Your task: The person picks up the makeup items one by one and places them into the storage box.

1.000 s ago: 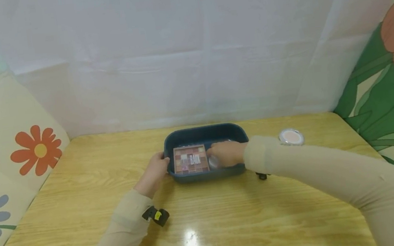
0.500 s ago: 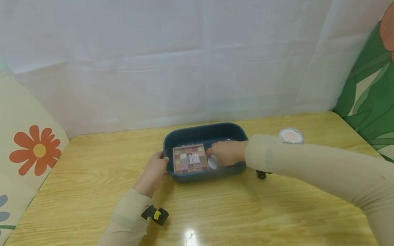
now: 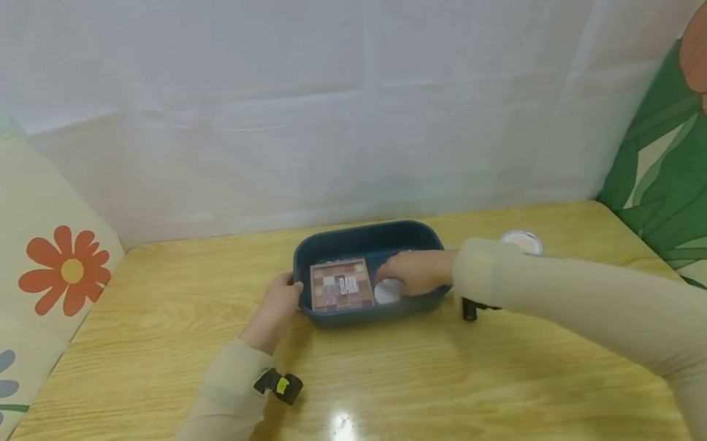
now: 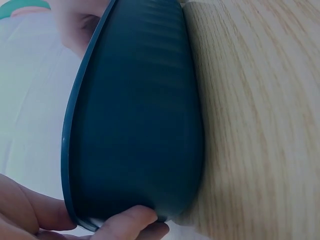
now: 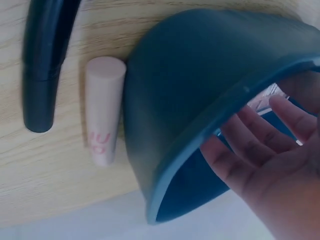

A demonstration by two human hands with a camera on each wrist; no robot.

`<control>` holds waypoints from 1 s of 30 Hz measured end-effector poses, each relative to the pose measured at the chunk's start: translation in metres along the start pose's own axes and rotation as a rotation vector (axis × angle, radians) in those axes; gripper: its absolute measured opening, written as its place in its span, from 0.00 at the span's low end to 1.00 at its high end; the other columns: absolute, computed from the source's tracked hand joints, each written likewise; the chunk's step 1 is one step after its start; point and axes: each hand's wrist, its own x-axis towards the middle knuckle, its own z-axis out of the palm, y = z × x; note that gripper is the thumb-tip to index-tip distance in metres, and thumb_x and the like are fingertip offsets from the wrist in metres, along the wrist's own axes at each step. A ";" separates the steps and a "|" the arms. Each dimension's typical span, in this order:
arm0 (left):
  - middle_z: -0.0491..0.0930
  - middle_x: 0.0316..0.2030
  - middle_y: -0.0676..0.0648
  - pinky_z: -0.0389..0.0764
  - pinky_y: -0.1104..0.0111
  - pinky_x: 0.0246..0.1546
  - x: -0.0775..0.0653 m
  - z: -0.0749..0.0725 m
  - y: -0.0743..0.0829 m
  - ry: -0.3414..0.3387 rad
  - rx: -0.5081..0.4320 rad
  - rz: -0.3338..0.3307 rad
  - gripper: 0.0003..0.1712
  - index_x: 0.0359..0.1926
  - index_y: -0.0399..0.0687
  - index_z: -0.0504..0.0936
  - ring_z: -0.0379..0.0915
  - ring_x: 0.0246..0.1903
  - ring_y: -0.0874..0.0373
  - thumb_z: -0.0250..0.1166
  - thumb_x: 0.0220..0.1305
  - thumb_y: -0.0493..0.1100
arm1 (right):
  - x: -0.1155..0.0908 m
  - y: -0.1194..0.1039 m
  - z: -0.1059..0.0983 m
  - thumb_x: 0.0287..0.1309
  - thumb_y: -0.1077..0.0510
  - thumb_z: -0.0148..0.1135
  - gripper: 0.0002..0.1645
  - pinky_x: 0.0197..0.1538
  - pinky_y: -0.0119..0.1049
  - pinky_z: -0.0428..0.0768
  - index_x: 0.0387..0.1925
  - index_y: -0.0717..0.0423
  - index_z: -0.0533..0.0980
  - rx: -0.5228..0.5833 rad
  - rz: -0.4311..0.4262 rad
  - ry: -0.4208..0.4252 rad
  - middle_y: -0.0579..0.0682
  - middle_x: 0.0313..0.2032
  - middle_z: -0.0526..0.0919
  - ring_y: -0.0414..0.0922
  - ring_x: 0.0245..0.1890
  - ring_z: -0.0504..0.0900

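A dark blue basin [image 3: 372, 314] stands on the wooden table, its outer wall filling much of the left wrist view. My left hand [image 3: 278, 305] grips its left end, with fingers [image 4: 127, 222] on the outer wall and others over the rim. Inside, at the left, lies a square makeup palette [image 3: 340, 286] lettered "BACK". My right hand [image 3: 419, 271] reaches into the basin's right part. Beside its fingertips sits a round whitish disc [image 3: 388, 290], perhaps a compact. In the right wrist view the right fingers [image 5: 250, 137] are spread and only slightly bent, with nothing visibly pinched.
Right of the basin, a round compact [image 3: 524, 241] with a pale pink centre lies on the table, partly behind the right sleeve. In the right wrist view, a pale pink tube [image 5: 104, 110] and a black cylindrical item [image 5: 42, 90] lie beside the basin's wall.
The whitish disc looked narrow and blurred under the right fingers; now more of its face shows, flat. The right hand and forearm have shifted slightly right. The left hand stays on the rim.
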 end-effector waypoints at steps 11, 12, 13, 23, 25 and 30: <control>0.61 0.62 0.23 0.72 0.46 0.58 0.001 0.001 -0.002 0.002 -0.005 0.000 0.26 0.68 0.19 0.51 0.64 0.60 0.33 0.36 0.74 0.31 | -0.022 0.013 -0.015 0.62 0.63 0.64 0.30 0.63 0.50 0.71 0.65 0.63 0.68 0.055 0.039 0.050 0.60 0.63 0.71 0.57 0.64 0.67; 0.61 0.63 0.24 0.72 0.46 0.58 0.001 0.001 -0.002 0.003 -0.006 -0.003 0.26 0.68 0.19 0.51 0.63 0.60 0.33 0.36 0.74 0.31 | -0.024 0.013 -0.016 0.62 0.64 0.63 0.31 0.63 0.50 0.71 0.65 0.63 0.68 0.066 0.045 0.053 0.61 0.63 0.70 0.57 0.64 0.67; 0.60 0.63 0.24 0.72 0.46 0.58 0.001 0.000 -0.002 0.004 -0.007 -0.005 0.26 0.68 0.19 0.51 0.63 0.60 0.33 0.36 0.74 0.31 | -0.026 0.014 -0.017 0.62 0.64 0.63 0.31 0.62 0.50 0.71 0.65 0.63 0.67 0.076 0.048 0.056 0.61 0.63 0.70 0.57 0.64 0.67; 0.58 0.64 0.24 0.70 0.46 0.59 -0.003 0.000 0.002 -0.002 -0.019 -0.016 0.26 0.68 0.19 0.50 0.61 0.62 0.33 0.35 0.75 0.32 | -0.046 0.016 -0.021 0.62 0.65 0.62 0.29 0.58 0.50 0.75 0.64 0.66 0.68 0.126 0.032 0.139 0.62 0.62 0.71 0.59 0.59 0.71; 0.58 0.64 0.24 0.70 0.46 0.60 -0.002 0.000 0.002 -0.002 -0.008 -0.018 0.26 0.68 0.19 0.50 0.61 0.62 0.34 0.36 0.75 0.32 | -0.050 0.017 -0.020 0.62 0.65 0.62 0.29 0.59 0.50 0.75 0.64 0.66 0.68 0.119 0.043 0.149 0.62 0.62 0.71 0.58 0.60 0.71; 0.58 0.64 0.24 0.70 0.46 0.60 -0.001 0.000 0.000 0.001 -0.004 -0.021 0.26 0.68 0.19 0.50 0.61 0.62 0.34 0.36 0.75 0.32 | -0.058 0.021 -0.018 0.62 0.65 0.63 0.29 0.61 0.52 0.73 0.64 0.66 0.68 0.108 0.067 0.187 0.62 0.61 0.71 0.59 0.61 0.70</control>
